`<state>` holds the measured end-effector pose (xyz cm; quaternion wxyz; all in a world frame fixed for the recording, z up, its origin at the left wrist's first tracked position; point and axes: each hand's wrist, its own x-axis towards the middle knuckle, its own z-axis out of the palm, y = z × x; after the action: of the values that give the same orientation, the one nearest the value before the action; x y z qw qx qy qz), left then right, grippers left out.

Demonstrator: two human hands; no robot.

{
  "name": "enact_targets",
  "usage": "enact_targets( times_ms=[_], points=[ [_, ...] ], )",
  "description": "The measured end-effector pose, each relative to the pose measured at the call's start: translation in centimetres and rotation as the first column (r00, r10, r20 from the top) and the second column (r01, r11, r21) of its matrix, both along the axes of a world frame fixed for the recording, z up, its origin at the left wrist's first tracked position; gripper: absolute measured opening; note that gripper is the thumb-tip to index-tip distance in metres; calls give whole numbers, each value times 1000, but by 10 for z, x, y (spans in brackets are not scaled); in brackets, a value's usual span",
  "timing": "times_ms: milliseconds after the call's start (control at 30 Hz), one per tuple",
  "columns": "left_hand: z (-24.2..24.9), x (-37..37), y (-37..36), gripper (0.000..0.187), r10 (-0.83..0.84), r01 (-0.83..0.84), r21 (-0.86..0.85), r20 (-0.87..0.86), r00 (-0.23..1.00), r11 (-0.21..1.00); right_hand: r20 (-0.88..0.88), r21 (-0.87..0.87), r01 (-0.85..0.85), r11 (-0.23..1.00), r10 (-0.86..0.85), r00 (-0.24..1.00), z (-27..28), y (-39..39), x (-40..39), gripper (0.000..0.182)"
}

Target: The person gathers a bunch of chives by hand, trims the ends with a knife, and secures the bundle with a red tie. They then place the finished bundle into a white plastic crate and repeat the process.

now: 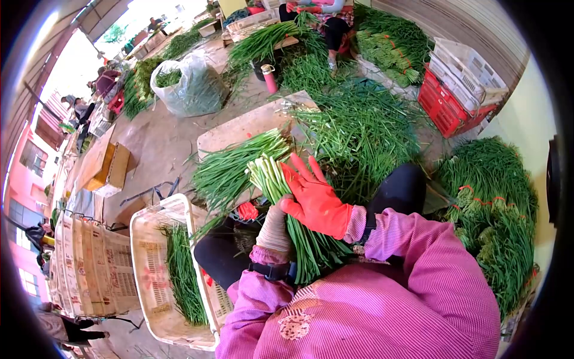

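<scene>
A bunch of garlic chives (314, 254) lies slantwise over my lap, its pale stem ends (267, 173) pointing up and away from me. My left hand (275, 230), in a pale knitted covering, is wrapped round the stems. In a red rubber glove, my right hand (317, 200) has its fingers stretched out and lies flat along the side of the bunch by the stem ends. Just beyond, a loose pile of chives (236, 164) rests on a board (230, 133). A bigger heap of loose leaves (365, 128) spreads to its right.
At my left stands a white plastic basket (143, 263) holding some chives. Tied bundles (490, 221) are stacked at my right. Further off are red and white crates (448, 99), a pink bottle (269, 79), a clear plastic bag (191, 93) and another seated person (332, 27).
</scene>
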<state>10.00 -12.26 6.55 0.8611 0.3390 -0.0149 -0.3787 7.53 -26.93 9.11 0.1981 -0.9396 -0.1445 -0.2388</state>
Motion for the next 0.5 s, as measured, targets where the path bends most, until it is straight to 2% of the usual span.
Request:
enact_targets(
  times_ms=[33,67,133,167,200,233,267,300,333,367,400,467,500],
  points=[
    [-6,3,-4,55,15,-17,25,51,999,1000,0,15,8,1000,-8,1000,0,-1,1,69],
    [-7,4,-8,52,43,-44,42,25,999,998,2,15,7,1000,-7,1000,0,-4,1,69],
    [-1,0,-14,53,71,-71,10,-75,995,997,-170,135,41,990,-18,985,2,-10,-1,67],
    [10,-3,-15,53,72,-71,8,-76,994,997,-141,258,63,964,-27,990,6,-16,2,58],
    [22,-7,-16,52,22,-15,56,-118,993,998,-145,254,63,965,-27,989,13,-24,12,58],
    [29,-9,-18,50,-29,46,101,-162,986,994,0,331,20,944,-22,1000,23,-34,23,52],
    [28,-11,-26,38,32,-21,143,-71,997,990,145,400,-30,916,-31,989,32,-43,32,47],
    [16,-7,-27,38,-7,17,175,-54,998,985,143,399,-20,917,-41,989,42,-49,38,47],
    [5,-2,-27,39,-49,55,207,-38,998,977,137,325,-46,945,2,991,54,-52,44,37],
    [10,-4,-31,39,-59,65,206,-38,998,976,127,248,-75,966,45,991,64,-53,49,28],
    [16,-7,-35,40,-56,59,202,-20,998,977,128,246,-68,967,37,991,71,-54,54,28],
    [20,-8,-38,42,-56,56,198,-2,998,979,-193,49,-115,992,122,974,80,-54,61,12],
    [19,-8,-38,42,-75,75,211,-3,997,975,-122,66,-110,992,118,985,66,-55,67,6]
  ],
)
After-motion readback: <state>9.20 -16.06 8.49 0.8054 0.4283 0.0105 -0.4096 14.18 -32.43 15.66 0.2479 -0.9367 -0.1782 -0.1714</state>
